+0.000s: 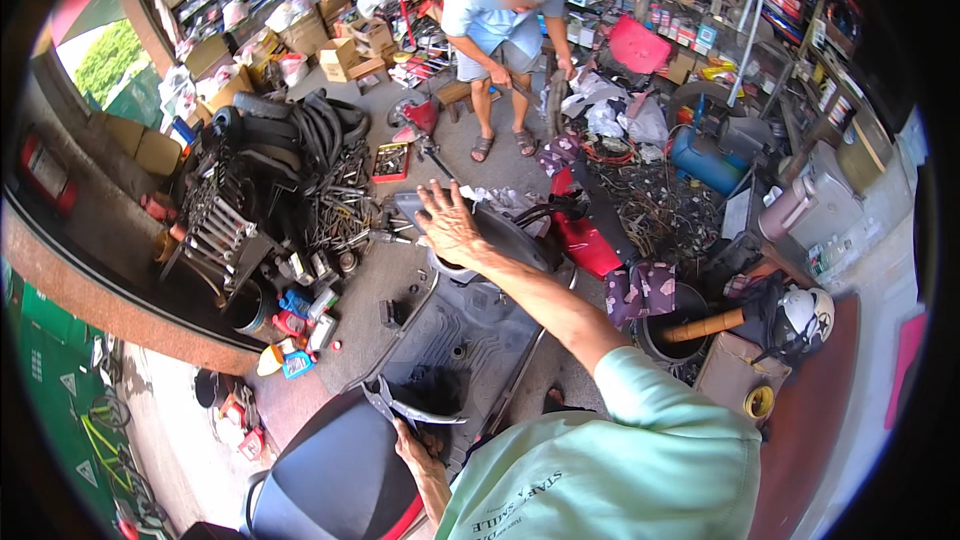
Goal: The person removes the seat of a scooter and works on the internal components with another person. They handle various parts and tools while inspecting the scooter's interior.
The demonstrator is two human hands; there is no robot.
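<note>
A scooter lies beneath my arms, its ribbed grey footboard [480, 325] and dark seat [335, 470] showing. My right hand [452, 227] reaches forward over the scooter's front end, fingers spread, with nothing visible in it. Whether its palm touches the part below is hidden. Low in the view, my left hand [418, 452] is at a grey plastic trim piece [415, 410] beside the seat. Its fingers curl around the trim's lower edge, partly out of sight. A dark opening [432, 390] lies just ahead of that trim.
Ahead, another person [505, 30] stands holding a dark long part. Left are stacked tires [265, 125], scattered tools [335, 205] and several bottles [300, 330]. On the right are red body panels [585, 240], a blue tank [705, 158], a bucket [665, 335] and a white helmet [805, 315].
</note>
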